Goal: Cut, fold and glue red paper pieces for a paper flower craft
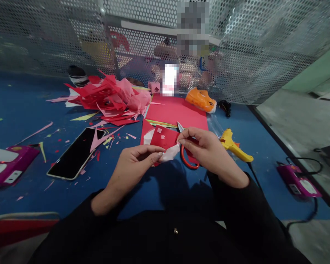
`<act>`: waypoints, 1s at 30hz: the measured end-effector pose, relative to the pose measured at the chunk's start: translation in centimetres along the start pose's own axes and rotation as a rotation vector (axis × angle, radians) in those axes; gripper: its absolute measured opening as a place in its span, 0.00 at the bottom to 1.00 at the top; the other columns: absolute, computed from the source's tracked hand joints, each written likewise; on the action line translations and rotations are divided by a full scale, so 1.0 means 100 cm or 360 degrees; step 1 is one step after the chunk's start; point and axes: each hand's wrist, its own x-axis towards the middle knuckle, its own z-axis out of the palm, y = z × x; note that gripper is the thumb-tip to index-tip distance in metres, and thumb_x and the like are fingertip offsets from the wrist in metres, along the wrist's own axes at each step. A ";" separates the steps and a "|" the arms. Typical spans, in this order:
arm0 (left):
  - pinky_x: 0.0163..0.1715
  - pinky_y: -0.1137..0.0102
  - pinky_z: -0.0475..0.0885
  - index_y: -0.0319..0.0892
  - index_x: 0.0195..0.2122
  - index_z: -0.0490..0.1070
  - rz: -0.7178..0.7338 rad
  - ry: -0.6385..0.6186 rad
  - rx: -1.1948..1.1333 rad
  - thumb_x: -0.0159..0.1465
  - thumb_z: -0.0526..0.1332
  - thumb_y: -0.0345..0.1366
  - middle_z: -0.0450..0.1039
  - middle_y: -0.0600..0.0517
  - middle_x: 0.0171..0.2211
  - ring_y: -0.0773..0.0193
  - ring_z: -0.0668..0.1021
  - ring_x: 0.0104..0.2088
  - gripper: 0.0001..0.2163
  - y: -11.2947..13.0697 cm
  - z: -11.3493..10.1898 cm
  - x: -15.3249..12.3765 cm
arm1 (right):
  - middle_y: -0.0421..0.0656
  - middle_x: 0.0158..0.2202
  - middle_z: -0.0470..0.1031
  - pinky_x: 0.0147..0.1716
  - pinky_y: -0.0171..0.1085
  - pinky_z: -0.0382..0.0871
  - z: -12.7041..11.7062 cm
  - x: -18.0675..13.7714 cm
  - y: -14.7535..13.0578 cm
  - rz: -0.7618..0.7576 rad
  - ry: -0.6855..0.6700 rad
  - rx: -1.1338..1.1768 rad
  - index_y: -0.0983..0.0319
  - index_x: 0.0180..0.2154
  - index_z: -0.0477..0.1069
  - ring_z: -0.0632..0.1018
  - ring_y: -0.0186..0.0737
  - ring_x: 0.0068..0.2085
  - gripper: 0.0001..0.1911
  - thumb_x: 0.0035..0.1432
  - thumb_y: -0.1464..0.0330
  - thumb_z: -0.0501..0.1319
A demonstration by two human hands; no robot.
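Note:
A small piece of white paper (170,152) is stretched between my two hands, above the blue table. My left hand (134,161) pinches its left end between thumb and fingertips. At the upper right corner, my right hand (202,146) pinches it the same way. Just behind lies a cut piece of red paper (166,137) with small pink squares on it. Scissors with red handles (189,163) lie under and beside my right hand, which partly covers them. A stack of red paper sheets (178,112) lies farther back.
Red and pink paper scraps (110,97) are heaped at the back left. A phone (77,154) lies left among tiny cuttings. On the right are a yellow glue gun (235,145), an orange packet (200,99) and a purple power strip (298,179). Perforated metal mesh (143,44) bounds the back.

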 end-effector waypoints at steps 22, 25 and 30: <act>0.27 0.74 0.74 0.43 0.29 0.83 -0.0044 0.0154 -0.0337 0.56 0.72 0.36 0.82 0.52 0.26 0.66 0.80 0.26 0.03 -0.002 0.008 0.000 | 0.44 0.54 0.80 0.65 0.59 0.58 0.044 -0.011 -0.010 -0.0471 0.0487 -0.0189 0.55 0.33 0.80 0.71 0.49 0.64 0.05 0.60 0.68 0.64; 0.27 0.74 0.74 0.43 0.29 0.82 0.0005 0.0148 -0.0293 0.56 0.71 0.36 0.82 0.52 0.26 0.66 0.80 0.27 0.03 -0.004 0.007 0.000 | 0.44 0.54 0.79 0.64 0.59 0.59 0.045 -0.011 -0.009 -0.0502 0.0491 -0.0232 0.55 0.34 0.80 0.71 0.49 0.64 0.05 0.60 0.68 0.64; 0.28 0.75 0.73 0.42 0.29 0.81 0.0054 0.0157 -0.0260 0.58 0.70 0.35 0.81 0.53 0.26 0.67 0.80 0.27 0.03 -0.005 0.007 0.000 | 0.46 0.54 0.79 0.65 0.57 0.59 0.044 -0.013 -0.011 -0.0539 0.0499 -0.0261 0.56 0.35 0.80 0.71 0.49 0.63 0.05 0.61 0.69 0.64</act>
